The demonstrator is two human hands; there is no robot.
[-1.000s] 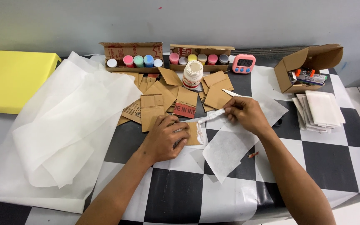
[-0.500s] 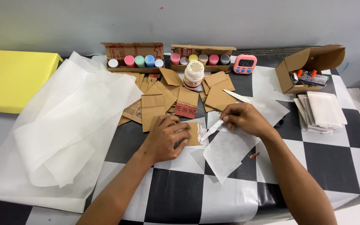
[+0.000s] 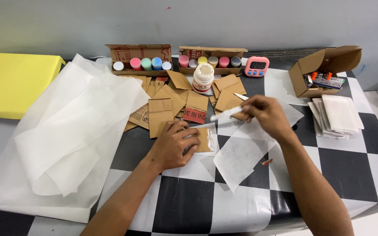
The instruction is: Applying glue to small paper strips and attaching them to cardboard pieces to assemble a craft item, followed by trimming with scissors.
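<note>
From my remote seat I see the left hand (image 3: pixel 173 146) lying palm down on a small cardboard piece (image 3: pixel 205 140), fingers curled loosely and pressing it flat against the checkered tablecloth (image 3: pixel 189 205). The piece sits near the middle of the table, its right edge smeared white, and it lies on a small sheet of white paper.

The right hand (image 3: pixel 265 116) hovers just to the right and a little farther back, fingers pinched together around a thin white stick (image 3: pixel 226 113) whose tip points left toward the pile of cardboard. (Whether the stick is a brush or a spatula I cannot tell.) The stick is above the table, apart from the pressed cardboard piece.

Under and in front of the right wrist lies a white paper sheet (image 3: pixel 241 159), one corner reaching toward the near edge. Beyond the hands is a scatter of cardboard scraps (image 3: pixel 167 107), and among them stands a white glue jar (image 3: pixel 203 78) with its lid on. Behind that, two open cardboard trays (image 3: pixel 138 50) hold rows of small paint pots in white, pink, green, blue and yellow. A pink digital timer (image 3: pixel 257 65) stands beside the right tray.

At the far right an open cardboard box (image 3: pixel 324 70) holds small items, with a stack of white folded papers (image 3: pixel 337 114) in front of it. On the left, large sheets of translucent white paper (image 3: pixel 62 135) cover much of the table, and a yellow pad (image 3: pixel 14 83) lies beyond them.
</note>
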